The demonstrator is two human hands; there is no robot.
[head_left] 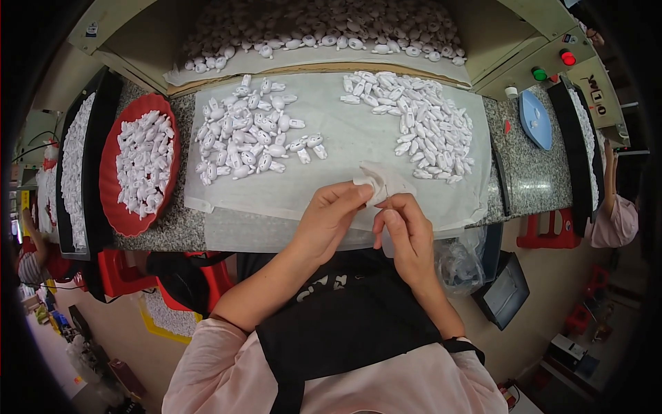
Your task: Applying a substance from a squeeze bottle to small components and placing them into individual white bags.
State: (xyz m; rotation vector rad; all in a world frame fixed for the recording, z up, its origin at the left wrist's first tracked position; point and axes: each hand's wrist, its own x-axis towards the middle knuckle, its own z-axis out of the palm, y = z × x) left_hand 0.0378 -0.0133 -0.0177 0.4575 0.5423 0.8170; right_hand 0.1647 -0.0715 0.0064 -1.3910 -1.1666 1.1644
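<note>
Left hand [329, 210] pinching a small white cloth [381, 183] at the sheet's six o'clock edge, right hand [403, 228] curled loosely just beside it, fingertips touching the cloth, piles of white figurines at ten o'clock [245, 131] and two o'clock [417, 124].

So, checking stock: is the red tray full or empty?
Full: the red tray holds small white parts heaped across most of its inside.

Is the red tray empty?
No, the red tray is full of small white figurines.
</note>
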